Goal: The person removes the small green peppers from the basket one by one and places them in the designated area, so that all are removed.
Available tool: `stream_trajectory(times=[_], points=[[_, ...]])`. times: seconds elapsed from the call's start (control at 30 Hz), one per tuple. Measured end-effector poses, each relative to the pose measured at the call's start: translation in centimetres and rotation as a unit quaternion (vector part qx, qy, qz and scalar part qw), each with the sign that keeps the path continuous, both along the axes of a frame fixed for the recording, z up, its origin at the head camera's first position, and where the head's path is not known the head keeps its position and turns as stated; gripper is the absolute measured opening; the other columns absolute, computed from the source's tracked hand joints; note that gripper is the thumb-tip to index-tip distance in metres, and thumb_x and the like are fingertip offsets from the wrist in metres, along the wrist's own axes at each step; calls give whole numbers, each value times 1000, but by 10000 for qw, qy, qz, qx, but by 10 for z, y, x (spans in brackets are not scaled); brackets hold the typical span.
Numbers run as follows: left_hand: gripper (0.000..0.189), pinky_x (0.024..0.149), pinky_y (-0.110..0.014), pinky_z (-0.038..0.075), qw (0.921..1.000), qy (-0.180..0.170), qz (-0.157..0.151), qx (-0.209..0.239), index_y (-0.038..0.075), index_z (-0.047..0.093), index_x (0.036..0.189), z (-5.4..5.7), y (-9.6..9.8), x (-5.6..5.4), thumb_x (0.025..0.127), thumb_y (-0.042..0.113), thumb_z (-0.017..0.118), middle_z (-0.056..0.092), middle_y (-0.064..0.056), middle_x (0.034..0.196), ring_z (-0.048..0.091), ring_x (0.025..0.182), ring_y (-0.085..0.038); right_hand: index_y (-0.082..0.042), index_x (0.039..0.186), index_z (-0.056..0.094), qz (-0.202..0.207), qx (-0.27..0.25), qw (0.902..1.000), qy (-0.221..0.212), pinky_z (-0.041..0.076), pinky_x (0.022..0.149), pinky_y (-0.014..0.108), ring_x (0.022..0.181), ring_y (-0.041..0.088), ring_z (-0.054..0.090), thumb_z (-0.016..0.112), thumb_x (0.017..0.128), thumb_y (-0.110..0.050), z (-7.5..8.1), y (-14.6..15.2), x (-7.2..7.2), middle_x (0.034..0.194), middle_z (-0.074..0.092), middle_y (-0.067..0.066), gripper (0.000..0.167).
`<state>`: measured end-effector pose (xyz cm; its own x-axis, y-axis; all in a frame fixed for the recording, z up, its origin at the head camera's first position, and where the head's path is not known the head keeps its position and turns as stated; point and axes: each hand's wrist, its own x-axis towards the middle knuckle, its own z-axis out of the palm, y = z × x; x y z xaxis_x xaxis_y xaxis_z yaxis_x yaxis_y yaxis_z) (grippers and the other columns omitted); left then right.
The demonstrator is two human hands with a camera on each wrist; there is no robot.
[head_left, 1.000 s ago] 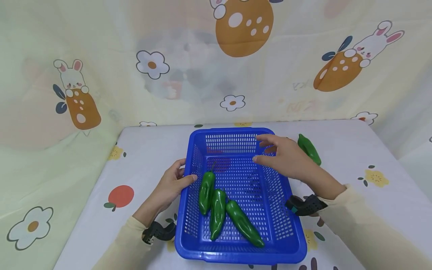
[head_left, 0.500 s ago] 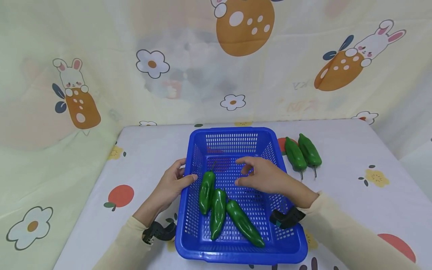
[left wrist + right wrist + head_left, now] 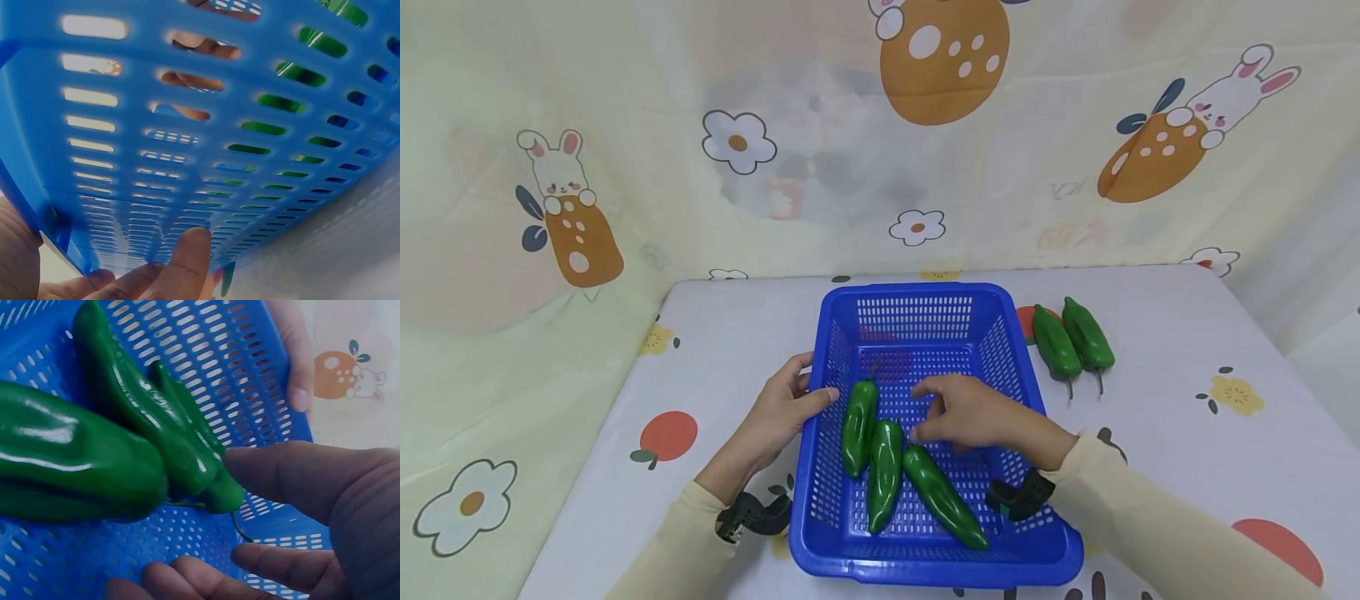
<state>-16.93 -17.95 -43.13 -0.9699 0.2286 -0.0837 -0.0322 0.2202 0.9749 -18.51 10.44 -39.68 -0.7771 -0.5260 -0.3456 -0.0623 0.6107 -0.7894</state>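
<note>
Peppers (image 3: 885, 477) in basket (image 3: 916, 320), left grip (image 3: 784, 407) holding rim (image 3: 940, 572); right grip (image 3: 964, 410) nearby

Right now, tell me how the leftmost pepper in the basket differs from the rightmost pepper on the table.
In the head view, the leftmost pepper lies inside the blue basket, while the rightmost pepper lies on the tablecloth.
The leftmost pepper's stem points toward the far side; the rightmost pepper's points toward the near side.
The leftmost pepper's far end tilts right; the rightmost pepper's tilts left.
Both are green, with thin stems.
</note>
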Motion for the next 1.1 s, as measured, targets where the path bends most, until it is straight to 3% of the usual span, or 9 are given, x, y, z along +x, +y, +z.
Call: stream_trajectory(times=[0.17,0.27,0.47,0.6,0.9,1.1], points=[[62,78,-46,65,10000,-16,3,1,7,37,156,0,0,0,102,15,65,64,-29,133,75,101,-37,5,143,54,74,329,9991,-264,62,54,38,54,22,65,84,84,-14,-2,-3,2,78,71,9,69],[61,77,-46,66,10000,-53,-11,10,6,37,156,0,0,-1,102,14,65,63,-30,134,75,102,-38,4,142,56,120,629,9975,-293,62,52,38,59,23,68,86,83,-15,-2,-6,3,80,70,8,69],[61,77,-45,66,9999,-93,-40,47,5,37,156,0,-1,-2,102,12,64,62,-32,134,74,102,-38,2,138,60,118,943,9949,-344,63,52,39,81,23,71,89,79,-15,-3,-11,6,107,69,13,68],[61,77,-45,66,9999,-93,-64,67,4,36,156,0,-1,-2,102,12,64,62,-32,133,74,102,-38,2,133,62,177,1018,9941,-341,63,50,40,78,24,71,90,77,-14,-4,-13,8,116,67,16,65],[61,78,-45,66,9999,-102,-86,81,5,37,156,0,-1,-3,102,12,64,63,-31,133,74,102,-37,3,125,65,222,1160,9923,-379,62,49,39,70,23,71,92,75,-12,-6,-21,12,102,66,13,58],[61,77,-45,66,9999,-110,-80,53,5,36,156,-1,-1,-2,102,13,64,63,-31,132,75,102,-38,0,110,70,246,1277,9907,-397,62,48,38,67,22,71,92,75,-10,-7,-23,14,91,65,9,42]])
